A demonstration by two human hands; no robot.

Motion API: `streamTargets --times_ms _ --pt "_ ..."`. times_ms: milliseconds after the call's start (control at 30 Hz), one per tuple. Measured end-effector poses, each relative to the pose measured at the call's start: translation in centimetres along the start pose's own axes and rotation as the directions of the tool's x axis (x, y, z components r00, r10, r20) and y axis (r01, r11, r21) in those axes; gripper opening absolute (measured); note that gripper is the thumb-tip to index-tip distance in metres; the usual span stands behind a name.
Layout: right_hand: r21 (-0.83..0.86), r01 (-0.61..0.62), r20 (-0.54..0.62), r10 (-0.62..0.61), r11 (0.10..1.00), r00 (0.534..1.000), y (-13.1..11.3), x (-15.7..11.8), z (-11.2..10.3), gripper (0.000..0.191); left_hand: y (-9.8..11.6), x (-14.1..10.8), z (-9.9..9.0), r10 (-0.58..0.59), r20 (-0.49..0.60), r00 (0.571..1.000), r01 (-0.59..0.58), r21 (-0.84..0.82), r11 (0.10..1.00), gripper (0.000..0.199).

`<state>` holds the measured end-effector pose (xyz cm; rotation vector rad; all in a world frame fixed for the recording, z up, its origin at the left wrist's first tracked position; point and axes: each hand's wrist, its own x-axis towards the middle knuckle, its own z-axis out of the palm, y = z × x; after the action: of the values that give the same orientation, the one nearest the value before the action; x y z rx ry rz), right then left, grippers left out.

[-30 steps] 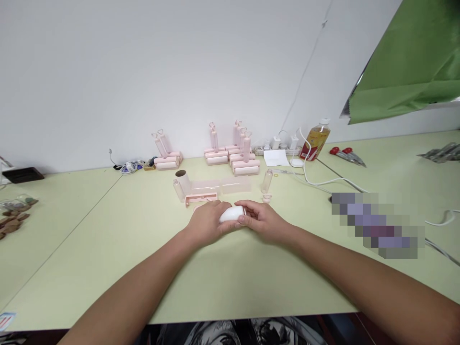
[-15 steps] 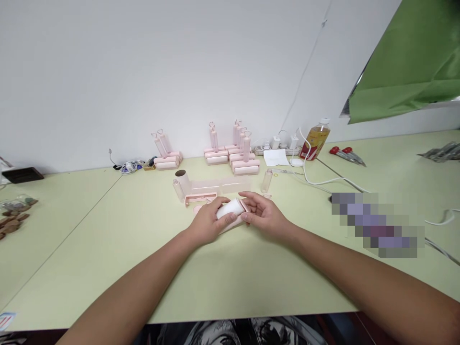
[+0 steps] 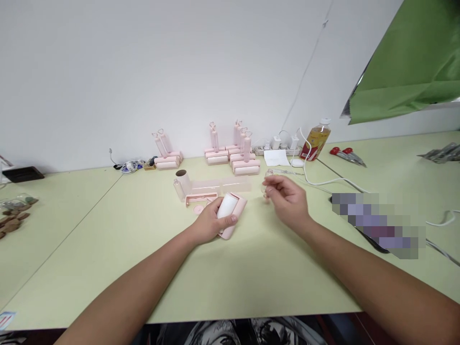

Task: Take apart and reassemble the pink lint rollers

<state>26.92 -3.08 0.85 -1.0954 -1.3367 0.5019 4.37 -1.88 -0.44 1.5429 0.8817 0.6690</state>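
My left hand (image 3: pixel 210 223) is wrapped around a pink lint roller head (image 3: pixel 237 211) with a white roll in it, held tilted above the table. My right hand (image 3: pixel 289 199) has its fingers curled in a pinch at a clear pinkish handle tube (image 3: pixel 269 171), which they largely cover. Just beyond the left hand lie an open pink cover (image 3: pixel 201 197) and a round pink cap (image 3: pixel 198 209). Another clear handle tube (image 3: pixel 178 189) stands beside an upright roll with a brown core (image 3: pixel 183 181).
Clear plastic covers (image 3: pixel 235 184) lie behind the hands. Several assembled pink lint rollers (image 3: pixel 246 165) stand along the wall. At right are a drink bottle (image 3: pixel 316 140), white cables (image 3: pixel 334 181), red-handled tools (image 3: pixel 347 154) and a blurred-out dark-edged object (image 3: pixel 373 227). Brown stones (image 3: pixel 12 223) lie far left.
My right hand has left the roller head and moved right to the clear handle tube. My left hand keeps the roller head, now turned more upright.
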Motion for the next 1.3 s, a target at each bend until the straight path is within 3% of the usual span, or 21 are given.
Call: streamTargets --times_ms 100,267,400,500,600,733,900,1067,1300 --pt "-0.074 0.003 -0.175 -0.016 0.997 0.984 0.3 1.7 -1.2 0.018 0.0 0.0 0.0 -0.027 0.006 1.000 0.028 -0.029 0.999 0.054" --pt "-0.170 -0.197 -0.222 0.157 0.966 0.962 2.5 3.1 -1.8 0.028 -0.1 0.0 0.0 -0.070 -0.015 0.997 0.070 -0.023 0.997 0.056" --pt "-0.190 -0.305 -0.149 0.280 0.933 0.948 4.2 3.0 -1.2 0.040 -0.2 0.1 0.0 -0.058 -0.017 0.998 0.058 -0.044 0.997 0.055" --pt "-0.130 -0.414 -0.047 0.411 0.901 0.910 4.8 3.0 -0.7 0.046 -0.1 0.1 0.0 -0.052 -0.013 0.999 0.051 -0.053 0.997 0.053" --pt "-0.070 -0.453 -0.016 0.453 0.889 0.891 5.1 3.1 -0.5 0.053 0.0 0.0 0.0 -0.054 -0.008 0.999 0.053 -0.040 0.998 0.052" --pt "-0.058 -0.448 -0.041 0.446 0.892 0.894 5.2 3.3 -0.6 0.056 0.2 -0.1 0.0 -0.056 -0.016 0.998 0.056 0.003 0.998 0.053" --pt "-0.265 -0.407 0.055 0.435 0.874 0.899 5.6 3.0 -0.9 0.038 0.5 -0.3 -0.1 -0.016 -0.035 0.999 0.023 0.207 0.978 0.055" --pt "-0.582 -0.177 0.169 0.331 0.794 0.928 5.6 2.9 -0.7 0.021 1.2 -0.9 -0.1 0.119 -0.064 0.991 -0.061 0.576 0.816 0.051" --pt "-0.713 0.017 0.303 0.286 0.701 0.909 4.8 2.3 0.3 0.018 1.1 -0.9 0.0 0.115 -0.055 0.992 -0.038 0.738 0.674 0.047"
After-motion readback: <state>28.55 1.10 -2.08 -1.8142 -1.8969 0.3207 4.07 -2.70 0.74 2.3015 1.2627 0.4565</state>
